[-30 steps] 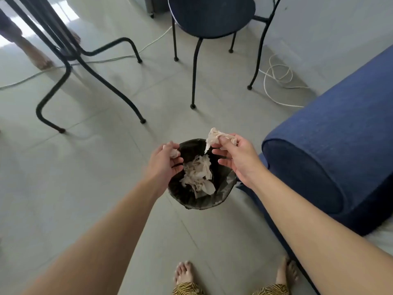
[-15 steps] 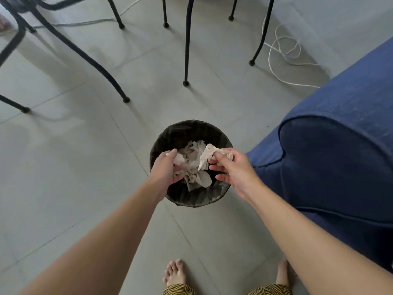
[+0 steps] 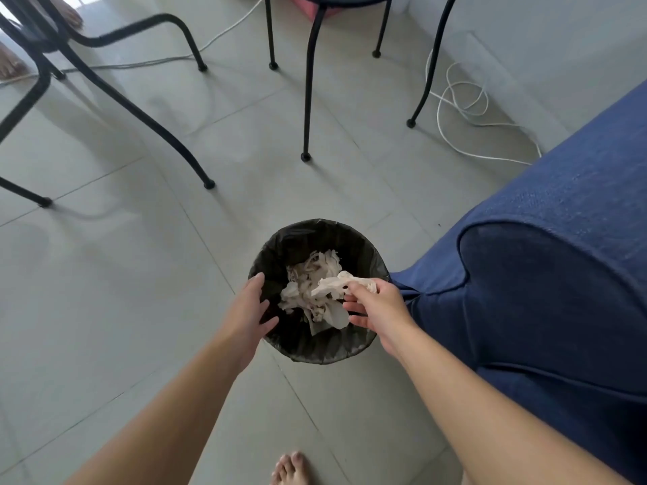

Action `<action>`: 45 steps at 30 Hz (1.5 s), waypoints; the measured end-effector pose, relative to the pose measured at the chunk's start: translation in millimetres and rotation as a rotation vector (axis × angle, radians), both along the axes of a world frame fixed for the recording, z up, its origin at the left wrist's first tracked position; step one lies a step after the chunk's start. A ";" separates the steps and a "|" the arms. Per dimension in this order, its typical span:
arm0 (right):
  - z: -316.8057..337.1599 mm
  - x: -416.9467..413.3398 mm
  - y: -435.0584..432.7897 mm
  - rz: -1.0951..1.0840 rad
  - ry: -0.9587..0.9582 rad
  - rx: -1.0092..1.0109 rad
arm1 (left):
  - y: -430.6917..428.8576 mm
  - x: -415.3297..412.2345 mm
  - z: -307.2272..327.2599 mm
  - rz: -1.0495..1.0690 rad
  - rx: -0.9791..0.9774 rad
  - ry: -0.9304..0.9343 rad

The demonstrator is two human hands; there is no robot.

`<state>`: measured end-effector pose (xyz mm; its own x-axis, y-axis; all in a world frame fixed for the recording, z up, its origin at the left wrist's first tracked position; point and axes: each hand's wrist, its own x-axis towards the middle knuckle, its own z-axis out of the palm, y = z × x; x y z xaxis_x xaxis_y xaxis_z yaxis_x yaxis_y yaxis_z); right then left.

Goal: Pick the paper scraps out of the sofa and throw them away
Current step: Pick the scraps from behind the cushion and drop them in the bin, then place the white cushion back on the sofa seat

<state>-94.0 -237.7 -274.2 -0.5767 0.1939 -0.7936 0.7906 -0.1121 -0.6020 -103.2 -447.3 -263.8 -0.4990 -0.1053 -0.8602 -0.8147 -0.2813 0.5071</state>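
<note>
A round bin (image 3: 315, 232) lined with a black bag stands on the tiled floor beside the blue sofa (image 3: 546, 267). Crumpled white paper scraps (image 3: 311, 278) lie inside it. My right hand (image 3: 378, 309) hovers over the bin's right rim and pinches a crumpled paper scrap (image 3: 336, 283) between thumb and fingers. My left hand (image 3: 248, 309) is over the bin's left rim, fingers spread, nothing in it.
Black metal chair legs (image 3: 308, 99) and table legs (image 3: 140, 110) stand on the floor beyond the bin. A white cable (image 3: 458, 99) coils near the wall. Another person's bare feet (image 3: 10, 64) show at the top left. My own foot (image 3: 290, 467) is below the bin.
My left hand has let go of its small scrap and opened over the bin. My right hand still holds its scrap, now lower over the bin.
</note>
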 end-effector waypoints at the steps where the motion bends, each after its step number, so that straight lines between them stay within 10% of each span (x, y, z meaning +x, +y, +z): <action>1: -1.5 -0.7 -1.0 -0.014 -0.012 0.000 | -2.3 0.3 1.0 0.007 0.000 0.004; 22: 88.7 52.4 26.5 -0.044 -0.013 -0.184 | 72.5 48.7 87.5 -0.164 0.080 0.043; 35: 265.8 161.1 244.2 -0.187 0.165 -0.095 | 306.1 79.7 261.6 -0.663 0.078 0.108; 45: 296.4 226.1 407.6 -0.606 0.224 -0.017 | 450.6 101.7 278.9 -0.946 -0.027 0.048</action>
<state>132.1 169.9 22.2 -0.5212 0.5255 -0.6724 0.4392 -0.5104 -0.7393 -1.5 3.3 15.1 -0.4225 0.3414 -0.8396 -0.6763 0.4980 0.5428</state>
